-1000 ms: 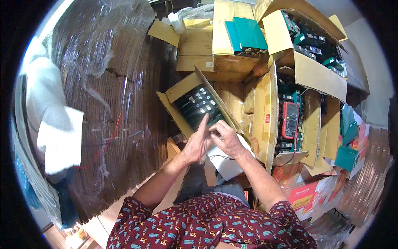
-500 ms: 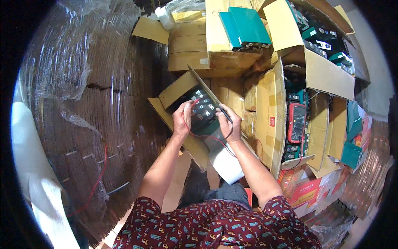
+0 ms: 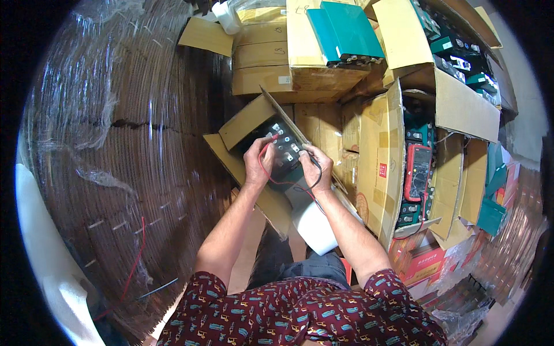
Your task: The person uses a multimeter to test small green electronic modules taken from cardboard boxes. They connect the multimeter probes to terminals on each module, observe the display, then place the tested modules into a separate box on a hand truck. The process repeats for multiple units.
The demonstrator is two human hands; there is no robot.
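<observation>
My left hand [image 3: 257,165] is closed on a red test probe [image 3: 274,138], its tip down among the metal terminals of several battery cells [image 3: 283,151]. Those cells stand inside an open, tilted cardboard box [image 3: 245,123] in front of me. My right hand [image 3: 319,167] pinches a black test probe [image 3: 304,148] at the box's right side; its tip is too small to place on a terminal. Red and black leads loop between my hands. A red-cased multimeter [image 3: 418,172] rests on green cells in another open carton to the right.
Teal battery cells [image 3: 349,32] lie on stacked cartons at the back. More cells [image 3: 459,60] fill a box at the far right. Film-wrapped cardboard sheets [image 3: 133,150] rise along the left. A white sheet-like thing [image 3: 317,228] hangs below the box.
My right hand has shifted slightly, with its fingers nearer the terminals. My left hand stays over the cells with the red probe. The whole view has shifted a little.
</observation>
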